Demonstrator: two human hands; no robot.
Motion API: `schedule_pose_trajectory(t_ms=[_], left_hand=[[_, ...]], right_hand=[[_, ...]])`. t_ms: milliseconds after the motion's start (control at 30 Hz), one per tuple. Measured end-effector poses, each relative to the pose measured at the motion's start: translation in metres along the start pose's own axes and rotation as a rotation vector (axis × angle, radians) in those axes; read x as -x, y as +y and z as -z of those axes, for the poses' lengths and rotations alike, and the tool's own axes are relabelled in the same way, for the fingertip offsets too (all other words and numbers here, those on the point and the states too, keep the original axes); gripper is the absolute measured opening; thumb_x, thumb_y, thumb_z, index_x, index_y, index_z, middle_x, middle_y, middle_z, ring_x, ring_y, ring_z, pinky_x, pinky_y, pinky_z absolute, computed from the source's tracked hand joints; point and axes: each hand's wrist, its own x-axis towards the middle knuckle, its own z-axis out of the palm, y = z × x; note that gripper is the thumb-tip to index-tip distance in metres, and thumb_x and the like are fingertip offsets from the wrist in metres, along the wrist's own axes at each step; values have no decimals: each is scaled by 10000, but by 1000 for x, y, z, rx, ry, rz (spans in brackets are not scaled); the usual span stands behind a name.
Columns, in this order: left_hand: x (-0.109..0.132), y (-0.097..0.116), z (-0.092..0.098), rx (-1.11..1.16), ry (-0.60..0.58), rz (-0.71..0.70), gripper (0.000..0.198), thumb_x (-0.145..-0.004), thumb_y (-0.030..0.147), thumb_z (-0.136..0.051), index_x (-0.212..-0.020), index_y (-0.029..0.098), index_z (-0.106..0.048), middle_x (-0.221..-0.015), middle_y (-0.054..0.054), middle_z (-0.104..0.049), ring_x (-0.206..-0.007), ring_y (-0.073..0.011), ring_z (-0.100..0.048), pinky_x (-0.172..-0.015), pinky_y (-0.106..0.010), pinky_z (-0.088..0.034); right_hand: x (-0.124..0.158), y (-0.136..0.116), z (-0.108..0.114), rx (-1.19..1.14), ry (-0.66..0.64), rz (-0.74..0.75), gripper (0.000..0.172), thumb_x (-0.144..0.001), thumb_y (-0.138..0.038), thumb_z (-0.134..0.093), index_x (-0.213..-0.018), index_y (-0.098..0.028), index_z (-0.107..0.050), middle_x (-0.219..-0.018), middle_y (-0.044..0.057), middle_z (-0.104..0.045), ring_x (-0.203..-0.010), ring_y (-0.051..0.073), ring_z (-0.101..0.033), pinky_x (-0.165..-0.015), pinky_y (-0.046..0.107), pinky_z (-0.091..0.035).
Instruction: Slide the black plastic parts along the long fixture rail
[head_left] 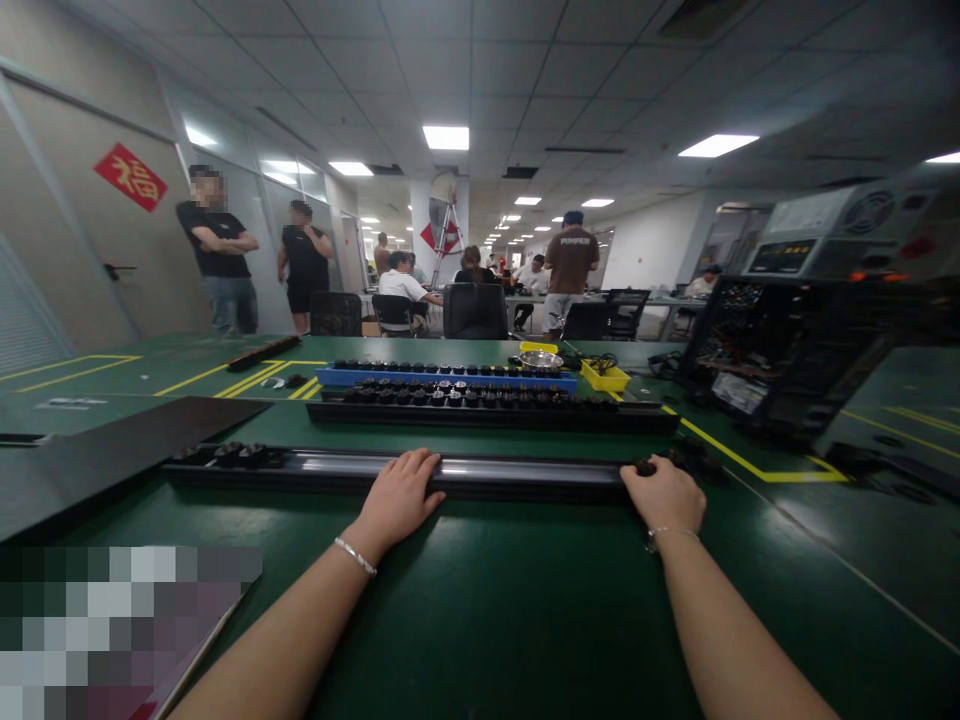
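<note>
your left hand (399,502) lies across the middle of the black rail (525,482), its fingers bent over the top and its thumb spread toward the near edge; you cannot tell from this view whether these fingers clamp the rail or only rest on it. your right hand (667,497) is at the right end of the same rail, with its fingers closed on a small dark part (644,467), partly hidden by the hand.

the rail lies crosswise on the green bench (487,620), directly in front of you. its top carries a glossy strip; round black parts (244,453) sit near its left end. a dark flat panel (142,455) is beside that end.

beyond your rail, note a second black rail (495,413) and, behind it, a blue rail (450,378); rows of small black parts line both. farther back, to the right, are a metal bowl (538,359) and a yellow bin (606,376) with black cables. an open computer case (757,345) stands at the right.
</note>
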Motion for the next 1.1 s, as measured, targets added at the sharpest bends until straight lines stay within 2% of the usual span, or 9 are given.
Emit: schedule_pose_trajectory(t_ms=[500,700,1100], left_hand=[[0,0,0,-9,-11,5,512,-815,430,-493,-1268,200,-432,-1278,-81,-483,-1167,-238,-434,-987,-376,-334],[0,0,0,-14,-11,15,521,-804,425,-509,-1270,205,-433,-1277,-84,-485,-1163,-242,-438,-977,-376,-340],[-1,0,1,-18,-33,19,520,-814,438,-485,-1274,202,-429,-1288,-82,-478,-1171,-242,-430,-982,-375,-337]], right_hand=[[-12,13,-3,-138,-56,-124,500,-686,-510,-461,-1004,-156,-613,-966,150,-622,-943,310,-548,-728,399,-461],[-13,15,-4,-152,-36,-120,482,-675,-496,-483,-980,-152,-628,-908,148,-631,-902,298,-563,-726,385,-460],[-15,19,-3,-192,-12,-186,464,-683,-463,-476,-981,-144,-634,-928,144,-639,-885,310,-577,-741,388,-456]])
